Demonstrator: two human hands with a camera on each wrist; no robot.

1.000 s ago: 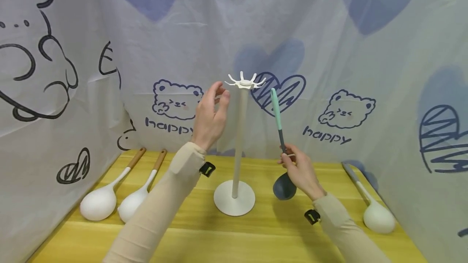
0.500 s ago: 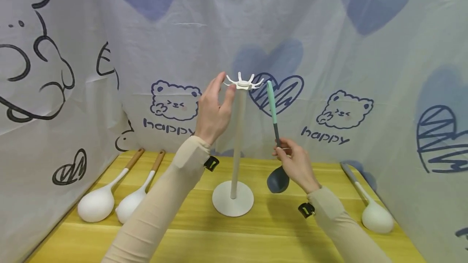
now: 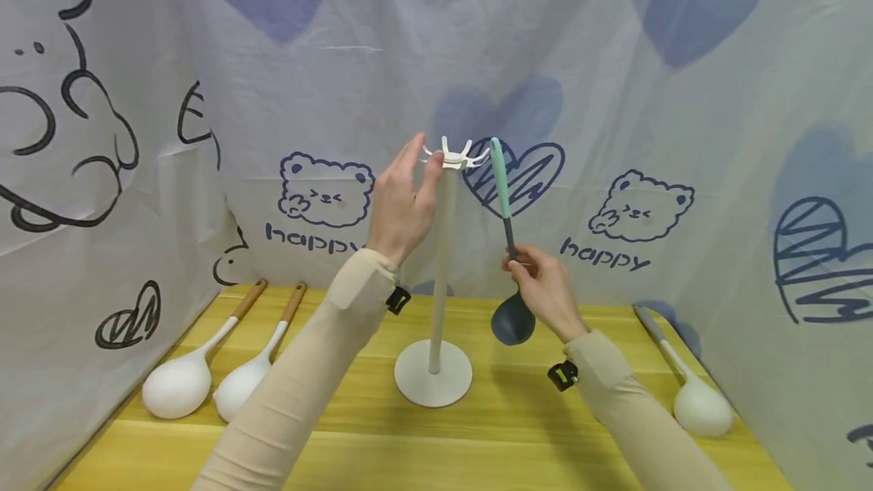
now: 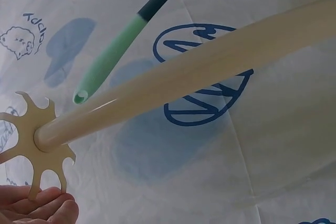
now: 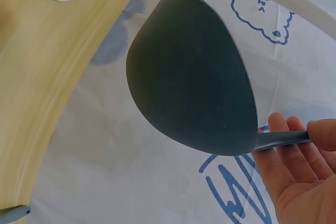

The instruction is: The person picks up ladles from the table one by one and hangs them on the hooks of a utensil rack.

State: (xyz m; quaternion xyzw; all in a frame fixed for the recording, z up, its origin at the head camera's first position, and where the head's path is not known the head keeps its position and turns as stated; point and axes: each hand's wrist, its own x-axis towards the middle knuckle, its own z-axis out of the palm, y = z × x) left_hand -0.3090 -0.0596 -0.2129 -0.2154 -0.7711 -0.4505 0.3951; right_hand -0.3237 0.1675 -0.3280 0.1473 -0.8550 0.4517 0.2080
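Mint-green handle (image 3: pixel 501 180) uppermost and nearly upright, the ladle (image 3: pixel 507 226) I watch pinched at its shaft (image 3: pixel 509 245) in the right grip (image 3: pixel 543 290) ends just right of the rack (image 3: pixel 442 264), whose prongs (image 3: pixel 467 148) the left grip (image 3: pixel 404 207) holds.

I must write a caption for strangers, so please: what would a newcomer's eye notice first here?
Probably the white stand, upright near the middle of the head view, topped by a hook ring. Next, the dark ladle, its mint handle pointing up, gripped by the right hand beside the stand.
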